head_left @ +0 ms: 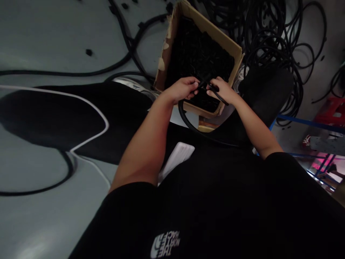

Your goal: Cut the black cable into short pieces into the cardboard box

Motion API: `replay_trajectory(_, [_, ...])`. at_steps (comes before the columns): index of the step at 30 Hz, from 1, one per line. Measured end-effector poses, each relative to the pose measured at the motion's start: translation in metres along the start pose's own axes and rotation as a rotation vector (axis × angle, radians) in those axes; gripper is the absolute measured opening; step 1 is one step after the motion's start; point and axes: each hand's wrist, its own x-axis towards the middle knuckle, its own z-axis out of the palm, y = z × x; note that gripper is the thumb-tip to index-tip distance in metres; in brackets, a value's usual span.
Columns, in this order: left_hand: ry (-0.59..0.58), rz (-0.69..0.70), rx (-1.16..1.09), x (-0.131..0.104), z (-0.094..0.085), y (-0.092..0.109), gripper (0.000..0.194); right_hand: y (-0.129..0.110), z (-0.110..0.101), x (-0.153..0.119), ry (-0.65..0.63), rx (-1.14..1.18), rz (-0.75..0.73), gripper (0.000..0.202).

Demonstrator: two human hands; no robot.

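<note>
My left hand (185, 88) is closed around a length of black hose or cable (185, 117), which loops down from my hands across my lap. My right hand (221, 90) pinches a second part of the black line, and the two parts cross between my fingers. What exactly meets at the crossing is too dark to make out. Both hands are over the near part of an open cardboard box (164, 54) between my legs. Many small black pieces (202, 46) fill the box; their kind cannot be made out.
A tangled heap of black hose (280, 39) lies at the upper right. More black hose (81, 73) runs over the grey floor at left, with small black pieces (88, 52) scattered about. A white cord (91, 104) crosses my leg. A blue frame (309, 124) and red crate (330, 111) stand at right.
</note>
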Motion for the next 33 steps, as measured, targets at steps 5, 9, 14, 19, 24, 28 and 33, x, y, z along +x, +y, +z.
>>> replay_trajectory(5, [-0.009,-0.014,-0.048,-0.001,-0.006,0.001,0.022,-0.002,-0.012,-0.004,-0.047,-0.067,0.010,0.024])
replay_trajectory(9, [-0.079,-0.028,-0.036,-0.002,-0.005,0.001,0.027,-0.003,-0.012,-0.007,-0.065,-0.048,-0.002,0.027])
replay_trajectory(14, [-0.135,-0.079,-0.038,-0.003,0.000,0.001,0.025,-0.005,-0.014,-0.004,-0.086,-0.026,-0.005,0.020])
replay_trajectory(19, [-0.018,-0.053,-0.096,0.001,0.003,-0.001,0.028,-0.008,-0.020,-0.008,-0.068,-0.001,0.065,0.015])
replay_trajectory(24, [-0.001,-0.039,-0.105,0.005,0.002,-0.005,0.033,-0.011,-0.023,-0.011,-0.067,0.035,0.069,0.019])
replay_trajectory(28, [-0.013,-0.010,-0.047,0.007,-0.001,-0.007,0.032,-0.007,-0.025,-0.010,-0.098,0.028,0.035,0.020])
replay_trajectory(33, [0.023,0.100,0.027,0.003,0.002,-0.008,0.034,0.003,-0.014,-0.001,-0.082,-0.057,0.050,0.016])
